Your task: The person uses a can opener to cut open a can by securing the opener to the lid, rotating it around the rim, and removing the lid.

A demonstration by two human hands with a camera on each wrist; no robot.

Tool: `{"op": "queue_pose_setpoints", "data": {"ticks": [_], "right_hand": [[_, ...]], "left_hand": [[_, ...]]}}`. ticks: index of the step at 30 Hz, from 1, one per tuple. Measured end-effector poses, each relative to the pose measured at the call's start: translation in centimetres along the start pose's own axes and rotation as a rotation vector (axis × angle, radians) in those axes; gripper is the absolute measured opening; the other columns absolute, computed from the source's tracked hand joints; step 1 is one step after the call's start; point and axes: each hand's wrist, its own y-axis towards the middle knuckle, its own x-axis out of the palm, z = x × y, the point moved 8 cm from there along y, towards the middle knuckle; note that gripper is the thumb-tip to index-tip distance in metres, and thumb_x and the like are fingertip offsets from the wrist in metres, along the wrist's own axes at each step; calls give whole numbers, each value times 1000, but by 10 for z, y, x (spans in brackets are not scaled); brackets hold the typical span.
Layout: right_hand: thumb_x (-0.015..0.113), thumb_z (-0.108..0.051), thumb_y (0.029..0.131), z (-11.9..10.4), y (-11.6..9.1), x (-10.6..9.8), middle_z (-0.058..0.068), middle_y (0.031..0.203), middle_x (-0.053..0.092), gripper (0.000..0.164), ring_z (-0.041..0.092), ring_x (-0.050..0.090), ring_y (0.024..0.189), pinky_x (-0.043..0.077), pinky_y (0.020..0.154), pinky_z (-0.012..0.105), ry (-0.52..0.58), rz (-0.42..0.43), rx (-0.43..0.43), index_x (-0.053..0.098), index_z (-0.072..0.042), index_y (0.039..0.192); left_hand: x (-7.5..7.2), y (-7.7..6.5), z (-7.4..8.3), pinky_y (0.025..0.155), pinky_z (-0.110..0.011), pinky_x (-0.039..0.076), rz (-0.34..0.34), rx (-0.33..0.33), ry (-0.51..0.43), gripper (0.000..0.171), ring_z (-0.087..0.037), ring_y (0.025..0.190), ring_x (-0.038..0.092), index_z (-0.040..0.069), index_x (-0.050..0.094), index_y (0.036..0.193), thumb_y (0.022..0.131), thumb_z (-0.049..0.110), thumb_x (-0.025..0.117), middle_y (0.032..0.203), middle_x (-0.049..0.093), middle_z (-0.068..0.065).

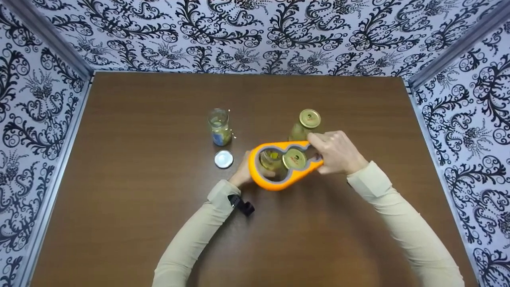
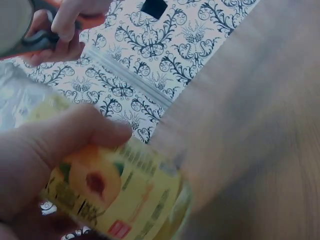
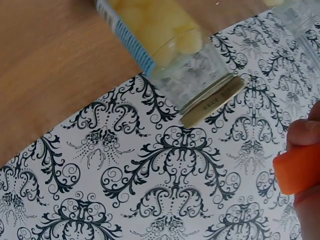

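Observation:
My left hand (image 1: 243,170) grips a glass jar (image 2: 115,185) with a yellow peach label; in the left wrist view the thumb lies across the label. My right hand (image 1: 335,150) holds an orange jar opener (image 1: 263,184) by its handle end. Through the opener's openings, the head view shows a gold lid (image 1: 295,159) and part of the jar body. Whether the opener touches the lid cannot be told. Just beyond the opener stands another jar with a gold lid (image 1: 309,118), its pale round contents visible in the right wrist view.
An uncapped glass jar (image 1: 219,127) with a blue label and some contents stands left of the hands. In front of it a silvery lid (image 1: 224,159) lies on the brown table (image 1: 139,179). Patterned walls (image 1: 223,36) border the table at the back and sides.

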Motion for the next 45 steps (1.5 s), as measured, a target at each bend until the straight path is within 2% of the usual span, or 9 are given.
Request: {"op": "queue_pose_setpoints", "data": {"ticks": [3,5,6,7,10,14,24,34,45], "right_hand": [[53,-9,47,-5,-4,-1,-3,62,37,35,17,34,45,31,41,32,2,11,-2,43,-7,81],[52,-9,49,-7,-8,0,-3,62,37,33,15,33,45,30,41,31,-4,12,-2,43,-7,80],[52,-9,49,-8,-9,0,-4,62,37,32,15,33,45,29,41,30,-4,13,1,43,-7,80],[52,-9,49,-8,-11,1,-4,62,37,31,14,32,45,29,41,30,-6,14,5,42,-7,79],[52,-9,50,-8,-16,3,-5,61,36,31,13,30,44,27,40,29,-12,13,22,42,-7,78],[50,-10,45,-7,-22,4,-6,62,33,35,12,29,46,27,40,29,4,14,40,41,-8,78],[49,-10,46,-1,-40,8,-7,62,31,32,12,29,47,27,40,30,21,19,87,40,-10,77],[55,-5,44,-1,-50,11,-8,62,29,36,12,29,47,28,40,28,24,5,117,40,-7,78],[58,-6,43,1,-62,26,-6,63,30,42,14,32,46,28,39,31,30,-4,158,42,-8,82]], "left_hand": [[-7,3,7,86,-46,48,19,-30,-8,64,-31,96,62,-2,63,115,64,27,86,105,68,-15],[-9,8,0,82,-42,50,42,-65,-1,62,-27,92,64,2,63,115,63,25,87,100,69,-11],[-15,9,11,83,-42,50,44,-98,-6,60,-28,92,64,1,63,114,63,20,87,99,69,-11],[-17,10,11,84,-42,49,48,-130,0,61,-30,93,64,0,62,115,62,15,88,100,69,-13],[-20,16,3,86,-42,49,57,-189,46,61,-31,97,64,1,61,116,63,10,88,103,68,-14],[-25,23,-4,82,-44,50,62,-213,108,49,-32,93,64,2,62,111,69,13,85,100,68,-14],[-31,37,-26,86,-40,47,36,-307,60,57,-28,92,60,3,62,111,61,8,87,99,67,-10],[-33,45,-40,88,-37,46,65,-366,-31,59,-28,94,59,3,62,114,59,-3,84,100,67,-12],[-30,57,-46,93,-36,43,112,-324,-7,68,-28,100,59,2,58,124,62,2,86,107,66,-13]]}}
